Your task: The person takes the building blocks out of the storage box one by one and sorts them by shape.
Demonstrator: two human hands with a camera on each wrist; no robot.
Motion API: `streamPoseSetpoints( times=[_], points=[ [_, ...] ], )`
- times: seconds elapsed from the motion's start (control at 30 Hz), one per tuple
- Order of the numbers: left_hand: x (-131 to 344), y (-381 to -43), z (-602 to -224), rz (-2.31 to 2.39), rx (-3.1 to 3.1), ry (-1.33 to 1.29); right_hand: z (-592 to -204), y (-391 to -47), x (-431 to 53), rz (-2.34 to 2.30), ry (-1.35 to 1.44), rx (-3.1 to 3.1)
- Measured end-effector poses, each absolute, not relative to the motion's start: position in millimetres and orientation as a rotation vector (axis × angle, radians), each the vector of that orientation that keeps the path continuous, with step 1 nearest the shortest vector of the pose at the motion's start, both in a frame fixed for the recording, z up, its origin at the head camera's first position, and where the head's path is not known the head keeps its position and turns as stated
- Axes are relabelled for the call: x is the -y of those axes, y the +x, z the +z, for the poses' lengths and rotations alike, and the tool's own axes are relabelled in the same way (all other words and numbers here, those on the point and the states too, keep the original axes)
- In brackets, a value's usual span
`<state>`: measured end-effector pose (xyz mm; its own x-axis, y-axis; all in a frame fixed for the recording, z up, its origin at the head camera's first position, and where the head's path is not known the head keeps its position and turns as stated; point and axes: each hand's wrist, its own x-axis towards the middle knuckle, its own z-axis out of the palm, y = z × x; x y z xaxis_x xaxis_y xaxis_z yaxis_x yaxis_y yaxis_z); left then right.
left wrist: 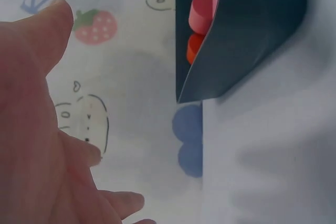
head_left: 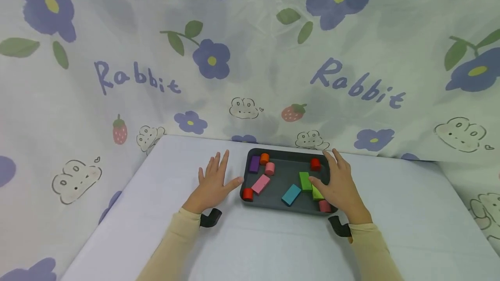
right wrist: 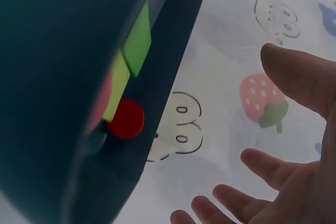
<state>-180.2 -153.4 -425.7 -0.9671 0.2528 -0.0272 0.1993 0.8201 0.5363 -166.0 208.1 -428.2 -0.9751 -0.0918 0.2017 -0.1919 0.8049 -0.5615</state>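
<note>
A dark grey tray [head_left: 287, 170] lies on the white table with several coloured blocks in it. Beside its left edge, my left hand [head_left: 211, 189] is spread, thumb toward the rim and nothing held. My right hand [head_left: 340, 187] is also spread, overlapping the tray's right edge in the head view, its thumb over the lime block [head_left: 317, 193] and near the green block [head_left: 304, 181]. A red cylinder [head_left: 315, 165] and a dark pink cylinder [head_left: 324, 206] lie near that hand. In both wrist views the fingers stand apart from the tray wall [left wrist: 252, 30].
Also in the tray are a blue block [head_left: 291, 195], a pink block [head_left: 261, 184], a purple block [head_left: 254, 164], orange [head_left: 264, 158] and pink [head_left: 269, 168] cylinders, and another red cylinder [head_left: 248, 194]. A printed cloth [head_left: 250, 86] hangs behind the table [head_left: 269, 246].
</note>
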Motion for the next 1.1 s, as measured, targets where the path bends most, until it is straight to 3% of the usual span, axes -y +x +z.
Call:
streamPoseSetpoints(
  times=[1.1],
  points=[
    [127.4, -175.1, -445.3, 0.867, -2.861, 0.424, -460.9, -176.4, -178.3, 0.939, 0.352, 2.885]
  ],
)
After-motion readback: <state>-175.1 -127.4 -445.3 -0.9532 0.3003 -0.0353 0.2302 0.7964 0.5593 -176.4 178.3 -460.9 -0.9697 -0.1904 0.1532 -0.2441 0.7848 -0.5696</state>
